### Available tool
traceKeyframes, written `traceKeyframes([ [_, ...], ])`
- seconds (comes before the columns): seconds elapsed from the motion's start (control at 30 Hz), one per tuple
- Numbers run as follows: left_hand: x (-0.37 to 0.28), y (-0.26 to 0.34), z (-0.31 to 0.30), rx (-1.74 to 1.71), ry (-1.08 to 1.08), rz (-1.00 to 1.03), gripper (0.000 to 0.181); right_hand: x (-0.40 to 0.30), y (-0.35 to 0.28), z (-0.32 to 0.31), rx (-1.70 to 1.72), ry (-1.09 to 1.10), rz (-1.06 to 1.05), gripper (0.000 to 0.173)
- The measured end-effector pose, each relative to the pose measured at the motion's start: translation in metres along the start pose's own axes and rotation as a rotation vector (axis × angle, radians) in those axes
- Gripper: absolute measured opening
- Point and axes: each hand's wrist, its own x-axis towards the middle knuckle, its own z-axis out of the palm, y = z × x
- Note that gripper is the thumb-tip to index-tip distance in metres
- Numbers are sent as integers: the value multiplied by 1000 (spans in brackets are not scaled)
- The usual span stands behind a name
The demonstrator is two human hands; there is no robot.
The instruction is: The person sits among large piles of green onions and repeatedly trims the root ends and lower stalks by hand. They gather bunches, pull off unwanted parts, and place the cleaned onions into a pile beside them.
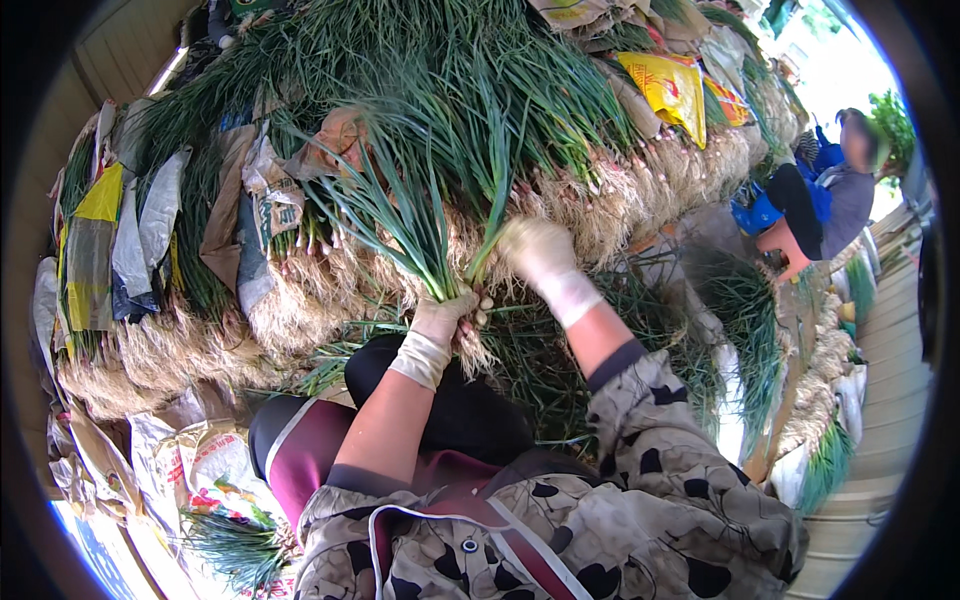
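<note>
My left hand (444,315), in a pale thin glove, is closed around the lower stems of a small bunch of green onions (420,251). Their leaves fan up and away from me, and white bulbs and roots hang below the fist. My right hand (536,251), gloved the same way and blurred, is just right of the bunch, beside a leaf stalk that bends outward; whether its fingers grip the stalk is not clear. Beyond both hands lies a large heap of green onions (480,97), with pale stringy roots (592,202) facing me.
Woven sacks (274,195) and a yellow printed bag (664,82) lie over the heap. Loose green leaves (540,375) cover the ground below my hands. At the right, a person (851,187) sits on a pink stool (784,244), near more onion bundles (739,337). Printed sacks (214,465) lie at lower left.
</note>
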Motion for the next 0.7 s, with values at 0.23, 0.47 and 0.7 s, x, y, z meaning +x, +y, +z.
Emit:
traceKeyframes([
  [0.23,9,-5,-19,-524,-193,-65,14,-16,180,-51,744,550,798,22],
  [0.47,-4,-3,-24,-437,-156,-14,22,-84,79,-50,401,-278,354,50],
  [0.7,-2,-15,-42,-593,-228,135,23,-38,82,-35,1584,1002,615,23],
])
